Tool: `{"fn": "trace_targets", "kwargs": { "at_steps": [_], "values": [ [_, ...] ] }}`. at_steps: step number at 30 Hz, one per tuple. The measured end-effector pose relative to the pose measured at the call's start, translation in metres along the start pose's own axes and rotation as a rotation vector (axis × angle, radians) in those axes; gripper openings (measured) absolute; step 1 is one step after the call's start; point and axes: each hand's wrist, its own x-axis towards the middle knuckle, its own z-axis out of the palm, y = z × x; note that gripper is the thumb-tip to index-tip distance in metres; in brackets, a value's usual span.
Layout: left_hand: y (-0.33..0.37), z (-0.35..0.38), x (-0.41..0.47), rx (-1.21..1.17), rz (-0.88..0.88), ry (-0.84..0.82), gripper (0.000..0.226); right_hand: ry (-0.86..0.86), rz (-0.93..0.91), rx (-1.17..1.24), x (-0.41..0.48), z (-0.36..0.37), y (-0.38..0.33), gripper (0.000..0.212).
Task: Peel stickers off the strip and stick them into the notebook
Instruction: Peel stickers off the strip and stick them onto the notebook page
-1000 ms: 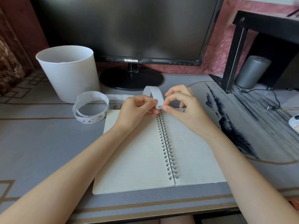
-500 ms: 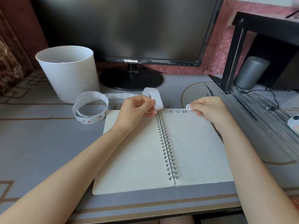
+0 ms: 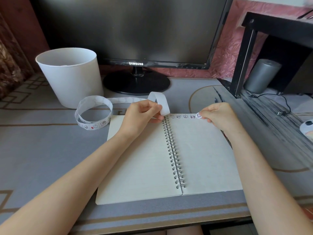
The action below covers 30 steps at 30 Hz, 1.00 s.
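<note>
An open spiral notebook (image 3: 199,155) lies on the desk with blank pages. Several small stickers (image 3: 182,116) run in a row along the top of its right page. My left hand (image 3: 144,114) pinches the white sticker strip (image 3: 94,106) by its bent end, just above the spiral's top. The strip curls into a loop to the left, with printed stickers on its lower part. My right hand (image 3: 218,116) pinches a round sticker (image 3: 198,115) at the right end of the row, low over or on the page.
A white bucket (image 3: 71,77) stands at the back left, a monitor (image 3: 135,31) on its black stand behind the notebook. A black shelf frame (image 3: 243,53), a grey cylinder (image 3: 261,75) and a cable (image 3: 279,106) sit at the right.
My right hand left the strip with a peeled sticker and carried it right to the end of the row on the right page. My left hand kept holding the strip.
</note>
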Motion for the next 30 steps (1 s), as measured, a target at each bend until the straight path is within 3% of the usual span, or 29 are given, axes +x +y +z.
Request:
{"fn": "trace_targets", "kwargs": {
  "at_steps": [30],
  "values": [
    [0.002,0.0,-0.002,0.021,0.01,0.006,0.018,0.084,-0.097,-0.117,0.009,0.01,0.011,0.005]
  ]
}}
